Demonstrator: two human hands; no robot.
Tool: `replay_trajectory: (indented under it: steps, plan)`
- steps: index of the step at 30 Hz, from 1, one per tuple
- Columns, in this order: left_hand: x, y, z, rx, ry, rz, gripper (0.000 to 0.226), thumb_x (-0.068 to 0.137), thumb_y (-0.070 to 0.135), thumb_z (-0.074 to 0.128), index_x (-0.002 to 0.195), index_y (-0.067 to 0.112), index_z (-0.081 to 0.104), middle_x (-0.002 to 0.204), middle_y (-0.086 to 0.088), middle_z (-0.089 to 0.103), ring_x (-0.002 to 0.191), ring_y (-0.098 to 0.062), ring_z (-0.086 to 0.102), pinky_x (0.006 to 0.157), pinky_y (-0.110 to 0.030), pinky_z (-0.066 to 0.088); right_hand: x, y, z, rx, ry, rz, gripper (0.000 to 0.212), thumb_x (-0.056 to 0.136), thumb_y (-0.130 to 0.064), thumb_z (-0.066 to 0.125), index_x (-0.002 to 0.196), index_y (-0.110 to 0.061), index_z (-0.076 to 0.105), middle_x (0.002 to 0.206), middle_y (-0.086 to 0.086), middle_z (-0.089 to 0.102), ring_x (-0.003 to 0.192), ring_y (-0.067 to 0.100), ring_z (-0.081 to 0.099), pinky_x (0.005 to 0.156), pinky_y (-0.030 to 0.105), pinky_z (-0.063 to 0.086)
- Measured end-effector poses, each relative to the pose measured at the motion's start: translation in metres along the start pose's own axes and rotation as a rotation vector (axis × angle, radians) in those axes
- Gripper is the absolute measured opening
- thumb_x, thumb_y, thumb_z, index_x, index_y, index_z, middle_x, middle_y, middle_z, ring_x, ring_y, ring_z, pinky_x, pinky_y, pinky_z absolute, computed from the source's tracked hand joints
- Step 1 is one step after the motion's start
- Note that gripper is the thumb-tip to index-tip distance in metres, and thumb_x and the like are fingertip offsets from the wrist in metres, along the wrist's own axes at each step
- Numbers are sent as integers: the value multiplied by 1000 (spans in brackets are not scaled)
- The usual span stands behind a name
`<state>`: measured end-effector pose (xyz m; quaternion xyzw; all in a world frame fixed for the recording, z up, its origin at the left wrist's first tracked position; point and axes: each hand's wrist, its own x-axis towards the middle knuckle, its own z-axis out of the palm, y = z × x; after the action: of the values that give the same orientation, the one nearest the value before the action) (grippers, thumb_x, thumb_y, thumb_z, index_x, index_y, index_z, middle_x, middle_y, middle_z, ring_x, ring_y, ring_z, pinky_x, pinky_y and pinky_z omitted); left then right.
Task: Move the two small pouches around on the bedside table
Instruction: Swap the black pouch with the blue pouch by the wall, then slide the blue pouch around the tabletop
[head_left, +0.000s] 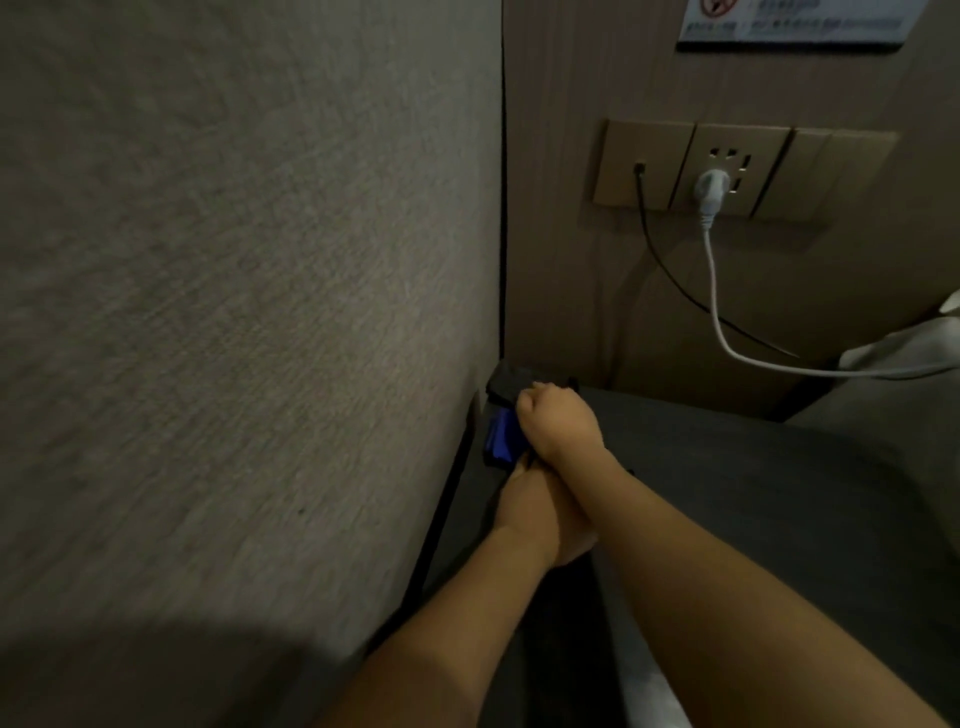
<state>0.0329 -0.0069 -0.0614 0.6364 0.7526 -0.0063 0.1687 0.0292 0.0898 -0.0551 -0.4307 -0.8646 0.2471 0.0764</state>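
My right hand (558, 415) is curled on the black pouch (506, 387) in the table's (727, 478) far left corner, ready to move it. My left hand (524, 506) touches the blue pouch (501, 436); its grip is hidden.

We see both forearms reaching forward, crossed at the wrists. Our right hand (558, 418) lies on top, curled into a fist; our left hand (530, 506) sits beneath, its grip hidden.

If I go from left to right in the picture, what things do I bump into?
Grey fabric wall panel → blue pouch → black cable → white plug → white cloth.
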Motion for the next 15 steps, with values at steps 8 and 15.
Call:
replay_trajectory:
  steps: [8,15]
  plan:
    - [20,48,-4,-25,-114,64,52,94,34,41,141,14,33,146,-14,38,136,-30,32,117,-45,24,-65,45,-40,247,413,66,32,89,-10,47,59,2,53,52,12,49,48,21,45,47,36,37]
    - [40,77,-22,-340,-93,53,66,94,27,48,151,12,18,159,-11,16,147,-28,17,121,-42,18,-88,89,-66,264,393,265,28,93,-16,46,84,-1,67,78,16,65,72,28,58,64,30,41]
